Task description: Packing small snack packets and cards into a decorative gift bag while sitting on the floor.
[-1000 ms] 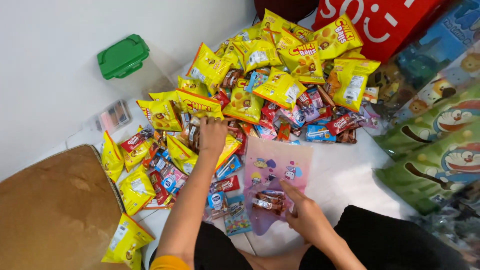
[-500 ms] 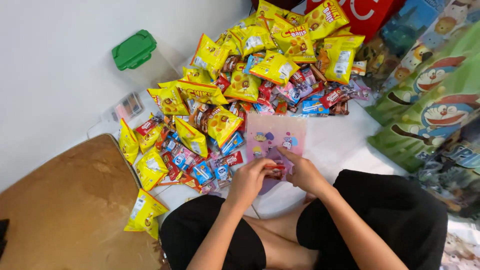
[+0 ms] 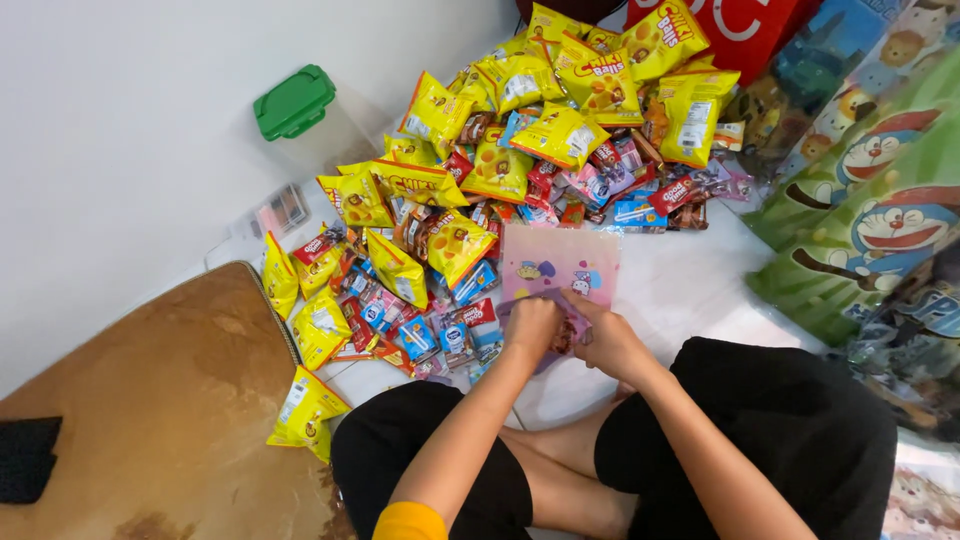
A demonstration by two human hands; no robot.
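Note:
A pink cartoon-print plastic bag [image 3: 560, 265] lies on the white floor in front of me. My left hand [image 3: 532, 327] is at the bag's near opening, fingers closed over a small snack packet that is mostly hidden. Beside it, my right hand [image 3: 605, 340] holds the bag's near edge. Brown-wrapped snacks [image 3: 562, 336] show between the two hands. A big heap of yellow snack bags [image 3: 560, 135] and small red and blue packets [image 3: 440, 335] spreads beyond and to the left of the bag.
A clear container with a green lid [image 3: 295, 102] stands by the white wall. To the left lies a brown mat [image 3: 150, 410] with one yellow bag [image 3: 305, 410] at its edge. Green cartoon-print packs [image 3: 870, 230] and a red bag [image 3: 760, 30] sit at the right.
My left hand left the snack heap, came back to the pink bag's opening and now pushes a packet in. The right hand stayed on the bag. The view shifted slightly.

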